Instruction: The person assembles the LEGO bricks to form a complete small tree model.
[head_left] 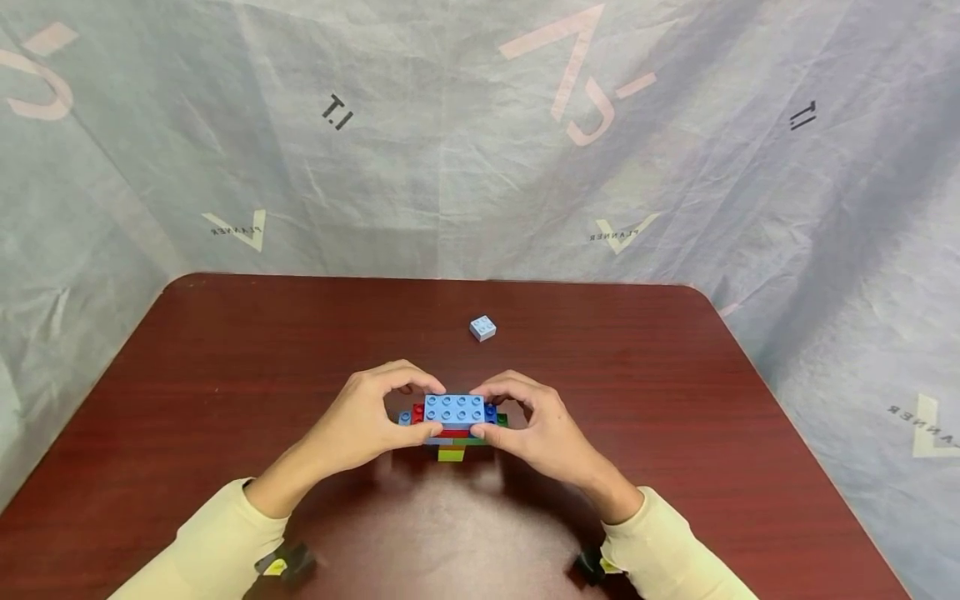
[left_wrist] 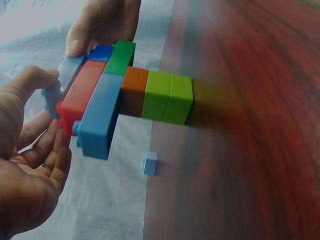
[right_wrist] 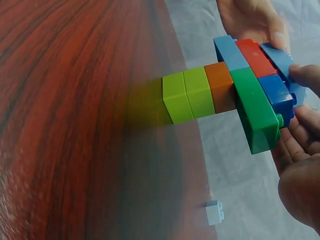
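Between both hands sits a light blue toy building brick (head_left: 453, 411) with two rows of studs, on top of a brick tower. My left hand (head_left: 372, 412) pinches its left end, thumb in front and fingers behind. At the right end my right hand (head_left: 538, 425) pinches it the same way. Under it lie a red brick (left_wrist: 84, 90) and a dark blue brick (right_wrist: 276, 94). A blue brick (left_wrist: 102, 112) and a green brick (right_wrist: 255, 107) form the layer below. The narrow stem is an orange brick (left_wrist: 134, 92) over lime green bricks (left_wrist: 156, 95). Whether the top brick is fully seated, I cannot tell.
A small pale blue brick (head_left: 482, 328) lies behind the tower on the dark red-brown table (head_left: 262, 350). Grey printed sheeting (head_left: 442, 167) hangs beyond the table's far edge and along its sides.
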